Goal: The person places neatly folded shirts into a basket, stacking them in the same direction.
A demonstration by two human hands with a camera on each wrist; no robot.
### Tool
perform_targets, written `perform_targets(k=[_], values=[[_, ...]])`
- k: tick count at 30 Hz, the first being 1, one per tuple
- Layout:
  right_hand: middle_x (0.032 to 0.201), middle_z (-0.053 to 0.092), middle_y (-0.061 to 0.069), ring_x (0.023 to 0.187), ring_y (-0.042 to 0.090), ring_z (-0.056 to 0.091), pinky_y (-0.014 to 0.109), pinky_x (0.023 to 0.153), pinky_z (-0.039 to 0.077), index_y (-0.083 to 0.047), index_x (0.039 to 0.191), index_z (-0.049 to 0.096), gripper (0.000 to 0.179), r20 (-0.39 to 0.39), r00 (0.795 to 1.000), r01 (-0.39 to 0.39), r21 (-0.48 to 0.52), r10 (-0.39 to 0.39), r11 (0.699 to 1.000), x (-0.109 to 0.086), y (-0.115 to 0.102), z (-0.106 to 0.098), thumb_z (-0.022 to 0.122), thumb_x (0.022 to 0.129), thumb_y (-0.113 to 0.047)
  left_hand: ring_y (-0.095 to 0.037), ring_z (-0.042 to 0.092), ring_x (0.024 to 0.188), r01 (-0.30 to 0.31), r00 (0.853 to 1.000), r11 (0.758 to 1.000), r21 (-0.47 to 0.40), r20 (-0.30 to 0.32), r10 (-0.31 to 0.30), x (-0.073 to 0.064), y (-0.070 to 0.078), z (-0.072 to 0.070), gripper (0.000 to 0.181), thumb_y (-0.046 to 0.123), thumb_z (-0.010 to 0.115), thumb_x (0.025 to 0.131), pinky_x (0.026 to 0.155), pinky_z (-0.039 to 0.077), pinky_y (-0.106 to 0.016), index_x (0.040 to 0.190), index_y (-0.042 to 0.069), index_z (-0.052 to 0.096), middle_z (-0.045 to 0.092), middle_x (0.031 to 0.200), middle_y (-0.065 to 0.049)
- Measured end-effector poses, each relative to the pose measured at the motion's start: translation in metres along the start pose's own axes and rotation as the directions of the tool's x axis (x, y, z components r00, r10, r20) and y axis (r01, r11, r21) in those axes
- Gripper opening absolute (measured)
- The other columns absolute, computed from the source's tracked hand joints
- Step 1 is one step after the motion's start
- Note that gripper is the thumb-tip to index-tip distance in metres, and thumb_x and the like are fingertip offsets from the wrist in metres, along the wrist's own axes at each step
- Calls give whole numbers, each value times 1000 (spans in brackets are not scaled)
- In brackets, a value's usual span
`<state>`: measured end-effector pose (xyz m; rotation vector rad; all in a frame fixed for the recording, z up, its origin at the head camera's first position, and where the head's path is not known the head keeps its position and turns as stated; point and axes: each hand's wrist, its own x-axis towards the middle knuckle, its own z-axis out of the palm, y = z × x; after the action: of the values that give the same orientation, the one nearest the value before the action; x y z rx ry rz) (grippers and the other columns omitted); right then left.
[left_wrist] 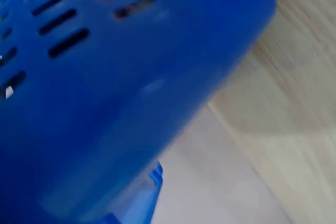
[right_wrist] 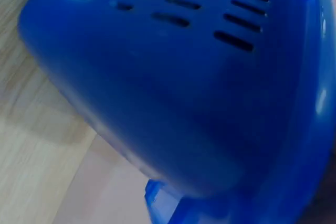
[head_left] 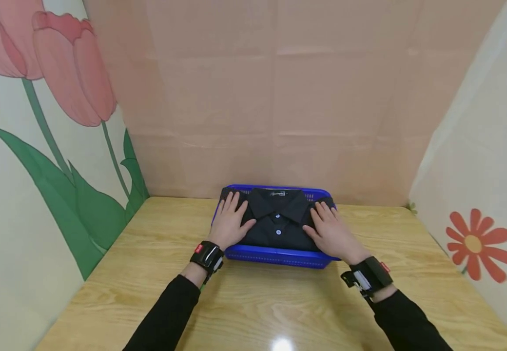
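A folded black shirt [head_left: 262,238] lies in a blue plastic basket [head_left: 275,255], its collar toward the back and two pale buttons facing up. My left hand [head_left: 229,224] rests on the shirt's left side, fingers extended and a little spread. On the right side my right hand [head_left: 330,231] lies in much the same way, palm down with straight fingers. Both wrist views are filled by the slotted outer wall of the basket [left_wrist: 131,66], and neither shows fingers. The shirt's underside is hidden inside the basket.
The basket stands near the back edge of a wooden table [head_left: 258,302], close to a plain pinkish-brown backdrop [head_left: 275,97]. Side walls rise at the left, with painted tulips [head_left: 75,73], and at the right, with a red flower [head_left: 473,243].
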<state>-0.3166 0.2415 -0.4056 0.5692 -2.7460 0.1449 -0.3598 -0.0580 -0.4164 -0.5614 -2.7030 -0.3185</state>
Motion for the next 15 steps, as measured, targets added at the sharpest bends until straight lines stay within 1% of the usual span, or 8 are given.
perform_targets(k=[1,3,5,7,9,11,15], values=[[148,35,36,141,51,29,62,115,23,13,139,45,60,24,1000,-3,11,2,1000,2,-3,0,50,102,-34,-37,17,150,-8,999,1000,2,43,8,0,0,0,65,55,48,98,121,16,-52,148,14,45,26,160,-19],[148,33,39,140,53,27,63,114,24,13,140,44,63,71,997,-18,33,16,999,6,-7,2,47,103,-38,-37,14,151,-1,992,1000,-20,123,3,0,1,1,69,62,42,97,122,14,-51,151,19,41,23,161,-18],[148,30,41,140,55,25,64,113,24,12,141,42,65,118,992,-48,63,40,997,10,-8,5,45,103,-40,-37,13,151,28,982,999,-37,188,-20,1,1,3,72,67,38,96,122,12,-51,153,23,36,21,162,-18],[147,28,43,140,57,23,65,113,24,13,142,40,67,163,985,-77,84,62,994,12,-8,9,43,103,-42,-38,12,151,54,969,998,-36,245,-43,2,1,5,76,71,34,94,122,10,-51,155,26,30,18,163,-17],[147,28,44,140,57,23,65,112,24,14,143,39,70,205,976,-96,93,76,991,13,-6,13,41,104,-44,-38,11,151,67,958,997,-44,284,-52,3,0,6,79,74,32,93,123,10,-51,156,28,26,16,163,-16],[147,27,43,140,57,22,65,113,23,15,143,37,73,241,967,-114,98,88,989,14,-5,17,37,104,-47,-39,12,151,74,948,995,-71,314,-48,5,0,7,81,75,32,92,123,10,-51,157,28,23,15,164,-16],[147,28,43,140,56,24,63,113,24,16,143,34,78,276,957,-131,133,90,982,16,-4,22,33,104,-51,-39,14,150,103,927,988,-116,371,-53,7,-1,8,82,75,33,92,122,12,-50,158,28,20,16,163,-16]])
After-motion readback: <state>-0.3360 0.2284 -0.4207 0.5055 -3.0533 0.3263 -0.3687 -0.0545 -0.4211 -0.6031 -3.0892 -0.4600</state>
